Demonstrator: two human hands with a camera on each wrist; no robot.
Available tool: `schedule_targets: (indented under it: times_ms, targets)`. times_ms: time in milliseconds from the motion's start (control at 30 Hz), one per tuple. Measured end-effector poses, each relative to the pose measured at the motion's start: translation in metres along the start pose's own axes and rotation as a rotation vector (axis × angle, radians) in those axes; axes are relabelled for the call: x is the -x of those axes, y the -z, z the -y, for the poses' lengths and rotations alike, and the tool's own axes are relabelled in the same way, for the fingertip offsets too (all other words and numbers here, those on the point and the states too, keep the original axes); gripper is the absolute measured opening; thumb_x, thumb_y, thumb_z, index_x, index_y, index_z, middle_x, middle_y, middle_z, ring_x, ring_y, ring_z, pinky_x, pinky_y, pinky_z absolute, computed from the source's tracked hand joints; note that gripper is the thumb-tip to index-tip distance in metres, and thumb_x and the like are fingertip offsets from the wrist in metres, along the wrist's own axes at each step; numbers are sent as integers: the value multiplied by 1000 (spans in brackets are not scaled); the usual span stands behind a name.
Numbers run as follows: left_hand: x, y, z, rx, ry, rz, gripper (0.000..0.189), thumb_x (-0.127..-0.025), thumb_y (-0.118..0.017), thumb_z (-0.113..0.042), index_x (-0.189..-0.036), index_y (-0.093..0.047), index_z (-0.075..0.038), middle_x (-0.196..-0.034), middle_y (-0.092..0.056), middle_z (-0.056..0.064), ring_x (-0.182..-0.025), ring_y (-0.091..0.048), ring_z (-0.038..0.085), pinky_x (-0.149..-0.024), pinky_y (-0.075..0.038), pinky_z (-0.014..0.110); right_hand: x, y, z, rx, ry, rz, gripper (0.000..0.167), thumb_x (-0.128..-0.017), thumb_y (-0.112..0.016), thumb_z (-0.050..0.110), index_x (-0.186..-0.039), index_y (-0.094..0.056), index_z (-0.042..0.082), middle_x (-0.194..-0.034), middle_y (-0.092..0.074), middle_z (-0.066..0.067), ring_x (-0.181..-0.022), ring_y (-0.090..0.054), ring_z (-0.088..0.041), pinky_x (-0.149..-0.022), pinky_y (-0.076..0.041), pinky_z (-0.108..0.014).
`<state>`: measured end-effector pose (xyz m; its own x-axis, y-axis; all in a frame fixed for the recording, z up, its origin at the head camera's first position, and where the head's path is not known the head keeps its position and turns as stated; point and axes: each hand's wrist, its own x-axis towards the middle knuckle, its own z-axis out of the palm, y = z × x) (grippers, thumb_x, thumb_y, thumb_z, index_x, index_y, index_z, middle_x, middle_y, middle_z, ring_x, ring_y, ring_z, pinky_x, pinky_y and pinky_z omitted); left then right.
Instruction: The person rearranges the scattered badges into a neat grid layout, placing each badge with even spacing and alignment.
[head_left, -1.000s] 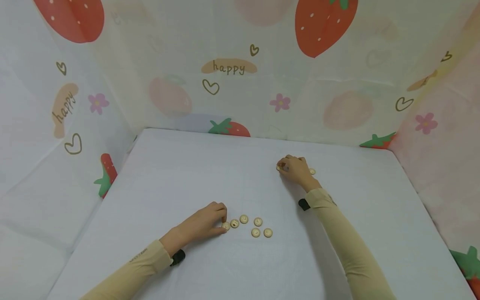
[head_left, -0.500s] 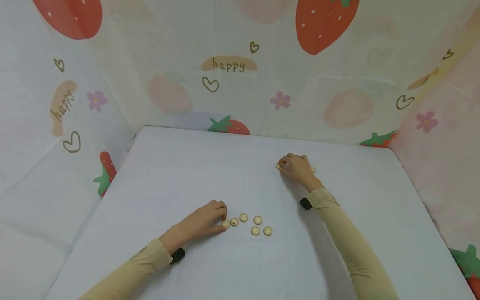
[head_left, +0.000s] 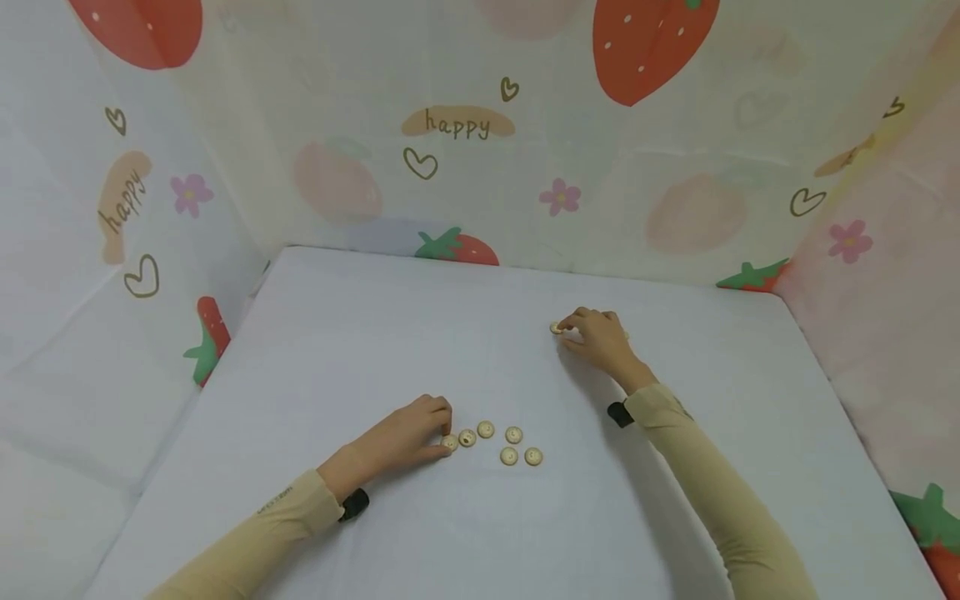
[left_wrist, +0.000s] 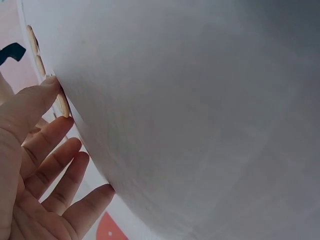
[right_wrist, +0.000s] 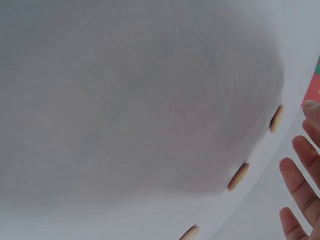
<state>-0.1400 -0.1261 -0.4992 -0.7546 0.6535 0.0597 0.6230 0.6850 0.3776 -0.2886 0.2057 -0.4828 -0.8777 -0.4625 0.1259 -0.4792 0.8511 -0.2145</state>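
My left hand pinches a small round wooden disc on the white table, with thumb and index finger at its opposite edges. The left wrist view shows the same disc on edge between them. Beside it lie a disc with a dark spot and another disc. My right hand is farther back, its fingertips beside a disc. In the right wrist view its fingers stand spread and apart from the discs. Another disc is mostly hidden behind this hand.
A loose group of three discs lies right of the left hand's row. Black wrist devices sit under both cuffs. Strawberry-printed cloth walls enclose the back and sides of the white table.
My right fingers have loosened from the disc at the back and drawn slightly right, leaving it on the table. The left hand stays on its disc. The head view has tilted slightly.
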Motion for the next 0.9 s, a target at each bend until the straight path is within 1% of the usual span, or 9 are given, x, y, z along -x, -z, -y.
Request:
schedule_targets:
  times_ms: [167, 300, 467, 667, 900]
  targets:
    - [-1, 1, 2, -4, -13, -8, 19, -83, -70, -28, -90, -60, -14, -101, -53, -6, -95, -48, 10, -81, -46, 27, 9, 1, 6, -16, 57, -15, 23, -85, -67, 20, -105, -67, 10, -104, -63, -6, -103, -57, -27, -91, -35, -54]
    - [-1, 3, 2, 2, -19, -11, 19, -82, -70, -27, -89, -60, -13, -100, -54, -5, -94, -48, 11, -81, -46, 29, 14, 1, 11, -1, 87, -20, 21, -85, -67, 21, -104, -68, 11, -103, -63, -5, -103, -57, -26, -91, -35, -53]
    - [-2, 3, 2, 9, -20, -7, 19, -83, -70, -27, -90, -59, -13, -100, -54, -4, -94, -48, 11, -80, -46, 29, 19, 0, 17, 15, 116, -27, 20, -84, -67, 23, -102, -68, 13, -102, -64, -3, -99, -59, -24, -91, -37, -51]
    - [-2, 0, 4, -8, -16, -3, 19, -83, -69, -29, -89, -59, -14, -100, -53, -5, -94, -47, 10, -79, -46, 27, 28, 0, 25, -10, 144, -18, 18, -85, -68, 24, -100, -68, 14, -99, -65, -1, -95, -58, -22, -88, -38, -50]
    - [0, -2, 2, 10, -17, -2, 19, -83, -69, -29, -88, -58, -14, -100, -53, -4, -91, -46, 10, -77, -46, 27, 41, -1, 37, -20, 160, -1, 16, -85, -67, 27, -97, -68, 17, -90, -64, 3, -88, -59, -16, -88, -39, -49]
